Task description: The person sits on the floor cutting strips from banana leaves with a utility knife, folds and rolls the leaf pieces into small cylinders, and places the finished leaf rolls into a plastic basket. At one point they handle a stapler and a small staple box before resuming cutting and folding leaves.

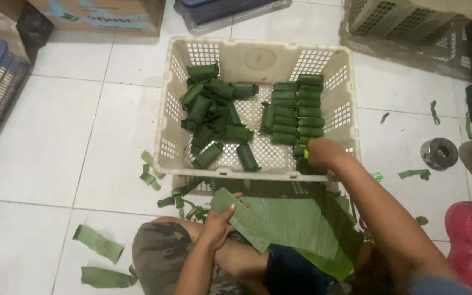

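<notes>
Fingers (315, 148) of the right hand (323, 152) are closed on a wrapped roll (300, 151), being set at the crate's (258, 54) five o'clock, ending the stacked rows (296, 109). A leaf strip (247, 218) is gripped by the left hand (217, 224). Wrapping judged next; filling needed.

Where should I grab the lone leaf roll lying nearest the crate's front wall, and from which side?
Grip the leaf roll across its short width at mid-length, coming straight down from above. It lies flat on the crate floor, slightly angled, with bare floor along both long sides, so fingers fit there. The front wall is close, so a level approach looks blocked. The right hand is nearest; the left hand holds a banana leaf.
</notes>
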